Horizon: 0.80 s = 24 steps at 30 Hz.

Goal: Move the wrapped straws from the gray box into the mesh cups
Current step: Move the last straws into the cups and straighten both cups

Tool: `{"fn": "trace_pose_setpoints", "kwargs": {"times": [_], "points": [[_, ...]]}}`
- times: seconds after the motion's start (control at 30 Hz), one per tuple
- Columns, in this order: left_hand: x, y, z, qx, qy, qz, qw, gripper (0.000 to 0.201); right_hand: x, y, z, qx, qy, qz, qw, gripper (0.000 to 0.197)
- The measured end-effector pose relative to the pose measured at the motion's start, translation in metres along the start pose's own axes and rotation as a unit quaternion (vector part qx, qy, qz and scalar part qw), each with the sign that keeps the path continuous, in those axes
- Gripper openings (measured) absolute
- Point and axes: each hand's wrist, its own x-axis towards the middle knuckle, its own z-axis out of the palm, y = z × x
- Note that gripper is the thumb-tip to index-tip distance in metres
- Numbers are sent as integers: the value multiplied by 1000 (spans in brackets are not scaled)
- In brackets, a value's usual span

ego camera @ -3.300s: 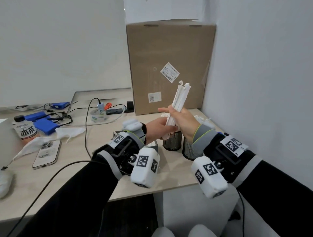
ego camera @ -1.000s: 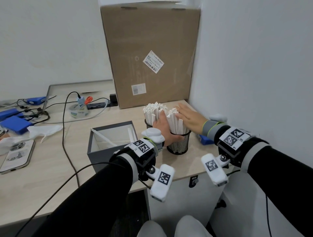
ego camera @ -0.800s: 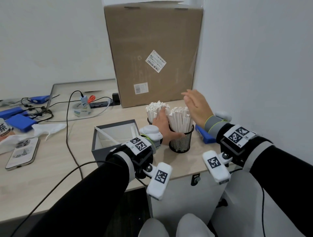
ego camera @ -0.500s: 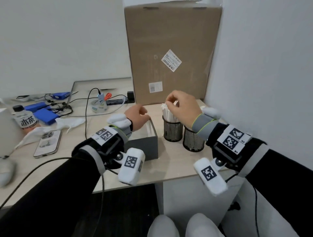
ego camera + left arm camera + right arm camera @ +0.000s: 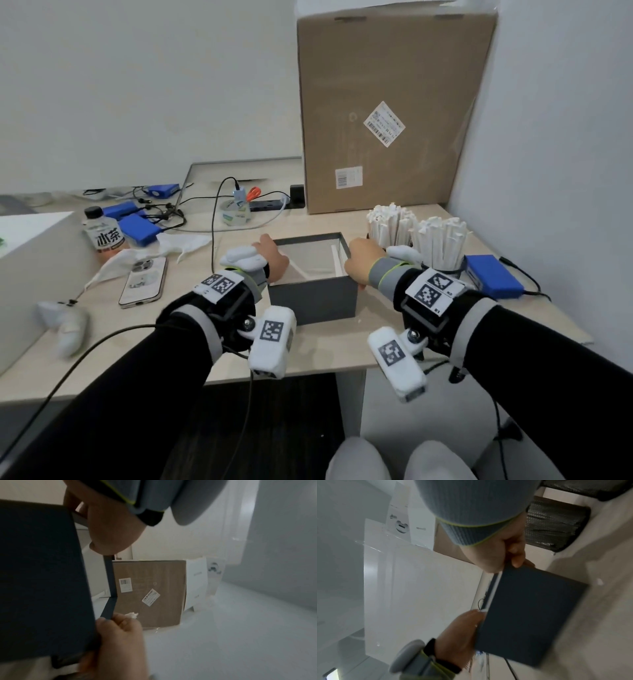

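The gray box [image 5: 311, 301] stands open on the desk in front of me. My left hand [image 5: 271, 259] grips its left rim and my right hand [image 5: 358, 263] grips its right rim, fingers curled over the walls. A few wrapped straws [image 5: 337, 261] lie inside. Right of the box stand two mesh cups [image 5: 445, 273], packed with upright wrapped straws [image 5: 390, 222]. The left wrist view shows the box wall [image 5: 42, 581] with my left hand [image 5: 111, 534] above it and my right hand [image 5: 120, 635] below. In the right wrist view my right hand [image 5: 496, 555] has its thumb on the box [image 5: 530, 615], near a mesh cup [image 5: 556, 527].
A tall cardboard box [image 5: 394, 113] stands behind the cups against the right wall. A blue pack [image 5: 493, 277] lies right of the cups. Left of the gray box are a phone [image 5: 144, 282], a bottle [image 5: 104, 234], tissues, cables and a white controller [image 5: 66, 325].
My right hand has left the straws in the cup and come down onto the box's right rim. My left hand has shifted to the box's left rim.
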Motion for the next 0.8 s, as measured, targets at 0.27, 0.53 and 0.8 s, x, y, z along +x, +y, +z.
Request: {"fn": "trace_pose_setpoints", "kwargs": {"times": [0.27,0.53,0.8], "points": [[-8,-2,-4,-179,23,100,978,65,-4,12,31,35,108,2,993,35],[-18,-3,5,-9,53,154,987,73,-9,12,44,32,53,24,998,38],[-48,6,10,107,175,365,908,31,-3,11,45,-4,32,31,999,56]]}}
